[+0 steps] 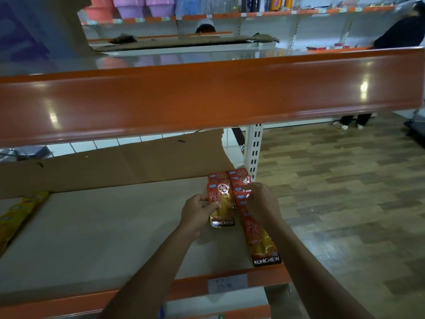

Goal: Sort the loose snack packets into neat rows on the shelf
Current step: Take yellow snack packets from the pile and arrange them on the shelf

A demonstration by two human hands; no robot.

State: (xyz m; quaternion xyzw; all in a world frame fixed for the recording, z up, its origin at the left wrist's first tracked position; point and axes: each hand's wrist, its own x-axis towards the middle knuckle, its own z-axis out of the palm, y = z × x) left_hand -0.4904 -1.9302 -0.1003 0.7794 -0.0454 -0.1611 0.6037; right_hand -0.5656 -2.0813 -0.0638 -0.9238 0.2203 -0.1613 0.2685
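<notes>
Red-and-gold foil catches the eye first: Konchew snack packets gathered at the right end of the lower shelf, close by the white slotted upright. They lie in two rows side by side and touching, each packet's long axis running from the cardboard sheet at the back toward the orange front lip.

The left hand pinches the near packet of the left row by its left edge, thumb on top and fingers curled beneath. That packet overlaps two more behind it and stops well short of the lip. The right hand sits knuckles-up on the right row, fingers bent down onto the packets. Whether it actually grips one or only presses on them, I can't tell from here. The right row is the longer one, shingled, and its last packet reaches the lip and seems to poke a little past it.

So the matter turns on that front-to-back line. The held packet lies just right of the left hand, lengthwise along its row, and I'd judge it wants squaring against its neighbour. The right hand is the nearer one to draw the overhanging row back.

Far to the left, well apart from all this, some yellow packets lie at a slant on the same shelf.
</notes>
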